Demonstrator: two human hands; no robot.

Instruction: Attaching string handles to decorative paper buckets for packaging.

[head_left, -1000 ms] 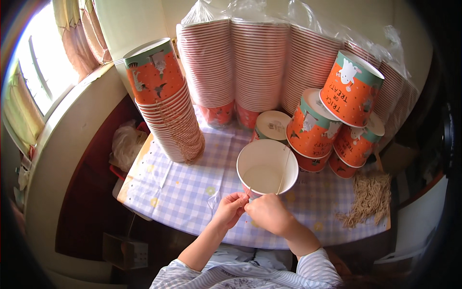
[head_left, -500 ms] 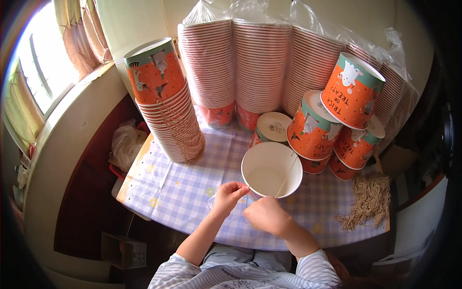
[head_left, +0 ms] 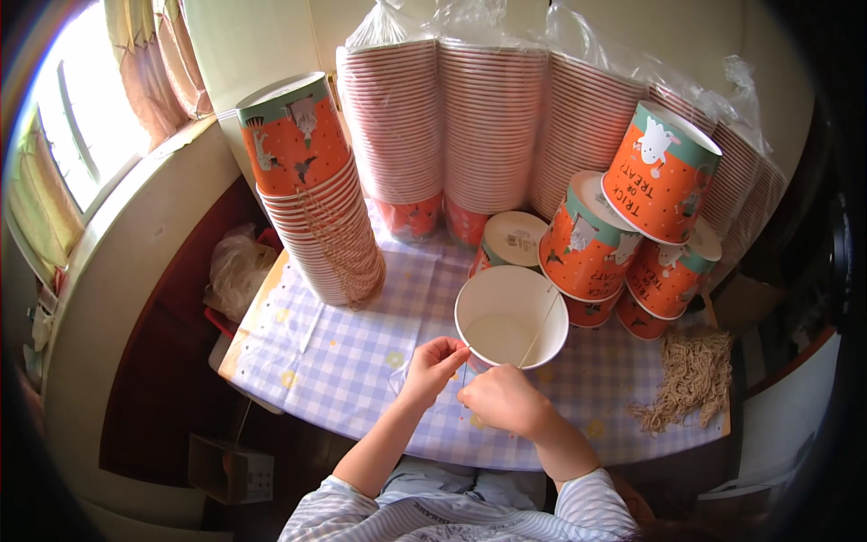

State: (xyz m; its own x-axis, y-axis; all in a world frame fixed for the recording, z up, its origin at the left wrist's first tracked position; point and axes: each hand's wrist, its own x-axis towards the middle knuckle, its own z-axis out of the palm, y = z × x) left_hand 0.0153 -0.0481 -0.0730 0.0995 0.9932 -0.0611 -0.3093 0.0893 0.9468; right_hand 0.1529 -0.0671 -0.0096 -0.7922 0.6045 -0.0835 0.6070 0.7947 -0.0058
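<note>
A white-lined paper bucket stands mouth up near the table's front edge. A thin string runs from its far right rim across the opening to the near side. My left hand pinches at the bucket's near left rim, and a short piece of string hangs below its fingertips. Just right of it, my right hand is closed in a fist in front of the bucket, with the string between the two hands. The exact grip of the right fingers is hidden by the back of the hand.
Upside-down orange buckets are piled at the right, beside a heap of beige strings. A tall nested stack draped with strings stands left. Plastic-wrapped bucket stacks line the back. A checked cloth covers the table.
Both hands stay almost in place at the bucket's near rim. My view has shifted very slightly; nothing else has visibly moved.
</note>
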